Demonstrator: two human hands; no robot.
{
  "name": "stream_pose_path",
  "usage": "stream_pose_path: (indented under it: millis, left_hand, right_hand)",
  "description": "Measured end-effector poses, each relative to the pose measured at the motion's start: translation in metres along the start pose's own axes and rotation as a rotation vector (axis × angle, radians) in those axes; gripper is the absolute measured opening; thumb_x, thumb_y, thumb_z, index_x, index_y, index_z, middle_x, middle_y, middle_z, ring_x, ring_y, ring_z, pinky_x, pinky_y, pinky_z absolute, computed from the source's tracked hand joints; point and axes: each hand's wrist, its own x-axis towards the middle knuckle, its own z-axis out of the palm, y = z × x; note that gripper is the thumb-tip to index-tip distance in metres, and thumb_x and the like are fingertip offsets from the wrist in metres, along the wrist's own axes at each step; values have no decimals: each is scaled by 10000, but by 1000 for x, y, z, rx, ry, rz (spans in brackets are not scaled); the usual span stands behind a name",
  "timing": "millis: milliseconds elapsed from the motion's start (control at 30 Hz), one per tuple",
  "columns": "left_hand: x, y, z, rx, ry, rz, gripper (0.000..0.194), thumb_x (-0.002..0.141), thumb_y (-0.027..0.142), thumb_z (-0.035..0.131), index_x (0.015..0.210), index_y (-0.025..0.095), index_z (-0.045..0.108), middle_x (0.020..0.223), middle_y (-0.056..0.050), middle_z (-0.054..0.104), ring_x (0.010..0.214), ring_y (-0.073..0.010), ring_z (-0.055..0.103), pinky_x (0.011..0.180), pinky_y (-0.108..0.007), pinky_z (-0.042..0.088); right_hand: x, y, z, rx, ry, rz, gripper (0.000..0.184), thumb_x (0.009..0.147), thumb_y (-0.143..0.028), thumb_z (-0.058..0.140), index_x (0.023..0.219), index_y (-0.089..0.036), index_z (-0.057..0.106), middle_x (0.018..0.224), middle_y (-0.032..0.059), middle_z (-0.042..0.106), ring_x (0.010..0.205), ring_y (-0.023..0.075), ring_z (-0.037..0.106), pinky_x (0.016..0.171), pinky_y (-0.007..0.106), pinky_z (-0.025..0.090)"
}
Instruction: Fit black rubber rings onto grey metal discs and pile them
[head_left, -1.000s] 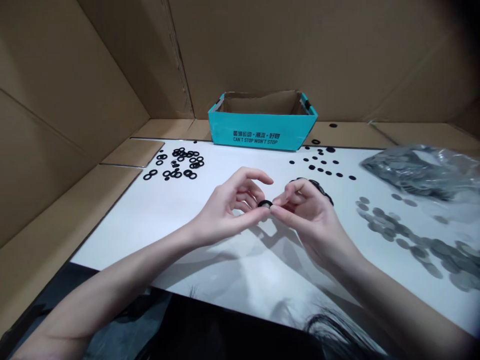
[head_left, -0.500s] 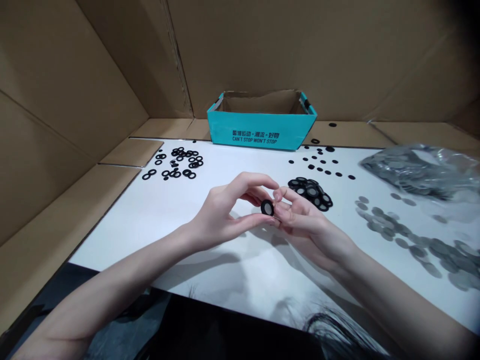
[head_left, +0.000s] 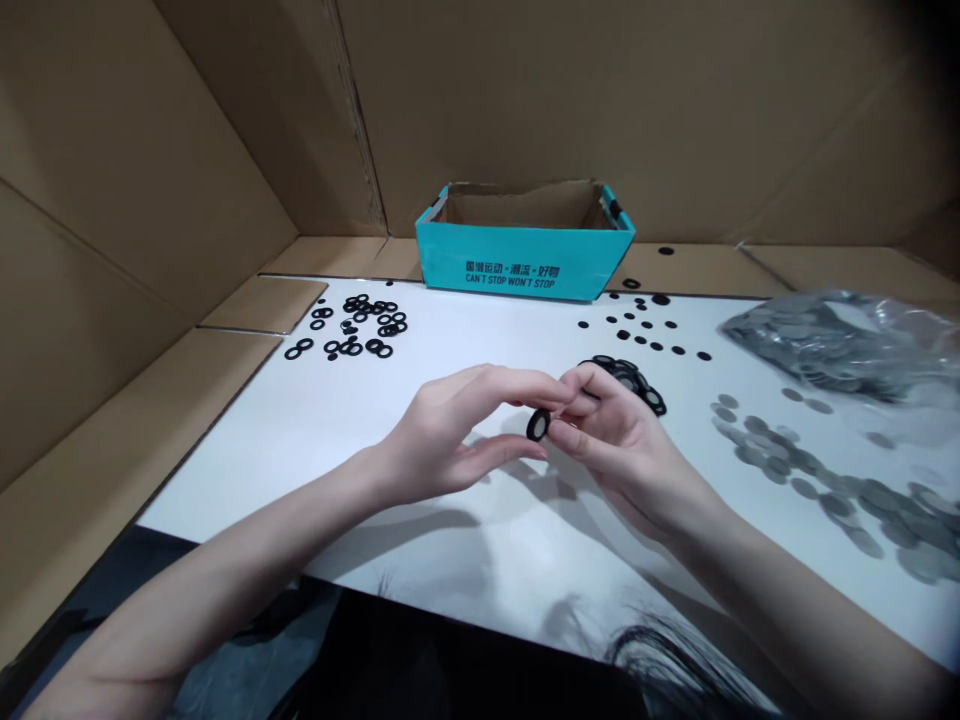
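Observation:
A black ring with a pale grey disc in its middle (head_left: 538, 425) is tilted up above the white table. My right hand (head_left: 619, 435) pinches its edge between thumb and fingers. Just to the left, my left hand (head_left: 465, 425) curves around the ring with thumb and fingers apart; its thumb lies below the ring, clear of it. The left fingertips meet the right hand's fingers above the ring. Behind my right hand, partly hidden, is a pile of black rings with grey centres (head_left: 651, 395).
Loose black rings (head_left: 360, 315) lie at the left. Small black discs (head_left: 657, 346) are scattered at the back right. Grey translucent discs (head_left: 806, 488) spread at the right beside a clear plastic bag (head_left: 840, 345). A turquoise box (head_left: 525, 260) stands behind; cardboard walls surround the table.
My left thumb has come away from the ring and dropped slightly. The ring has turned a little and shifted slightly down and right, staying in my right hand.

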Motion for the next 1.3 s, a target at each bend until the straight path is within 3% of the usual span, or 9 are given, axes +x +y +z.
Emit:
stream_pose_path:
  millis: [267, 500, 667, 900, 1000, 1100, 1300]
  left_hand:
    - [1, 3, 2, 38, 31, 84, 404, 901, 151, 764, 1265, 212, 599, 1071, -80, 796, 935, -191, 771, 819, -294, 643]
    - [1, 11, 3, 88, 31, -109, 381, 868, 50, 629, 1207, 214, 570, 1040, -31, 722, 764, -96, 685, 682, -195, 599]
    - [0, 11, 7, 124, 10, -147, 354, 848, 42, 597, 1154, 217, 562, 950, 6, 691, 690, -78, 634, 642, -188, 572]
    - [3, 16, 5, 123, -59, -255, 330, 824, 24, 571, 1099, 205, 583, 987, 8, 719, 703, -72, 661, 686, -187, 583]
    - [3, 16, 5, 105, -40, -257, 330, 834, 14, 579, 1106, 201, 588, 995, 7, 721, 700, -62, 660, 683, -172, 585]
    - [2, 13, 2, 37, -56, -218, 340, 874, 62, 647, 1176, 208, 597, 1053, -15, 734, 745, -78, 687, 711, -184, 603]
    - [4, 4, -8, -75, -91, -95, 458, 901, 208, 796, 1316, 219, 602, 1201, -92, 760, 1001, -165, 749, 878, -254, 615]
  right_hand:
    - [0, 4, 0, -38, -14, -129, 388, 803, -441, 879, 882, -275, 537, 743, -51, 625, 645, 136, 607, 590, 281, 496]
    - [-7, 3, 0, -414, 201, -450, 225, 865, -176, 781, 872, -286, 585, 816, -20, 679, 786, 184, 663, 750, 369, 502]
    - [-8, 6, 0, -610, 194, -568, 254, 873, -78, 702, 913, -297, 579, 825, -23, 668, 780, 192, 681, 752, 395, 524]
    - [-8, 6, 0, -846, 183, -700, 259, 877, -38, 636, 921, -281, 559, 818, -8, 686, 744, 193, 679, 674, 364, 537]
    - [-8, 5, 0, -830, 194, -693, 265, 875, -29, 631, 926, -279, 558, 818, -16, 686, 747, 182, 676, 675, 347, 530]
    - [-6, 3, -1, -661, 187, -576, 255, 872, -49, 654, 920, -277, 550, 817, -39, 678, 754, 156, 676, 706, 321, 529]
    - [-3, 3, -3, -339, 154, -381, 223, 870, -156, 734, 900, -274, 547, 787, -50, 694, 782, 170, 706, 743, 342, 519]
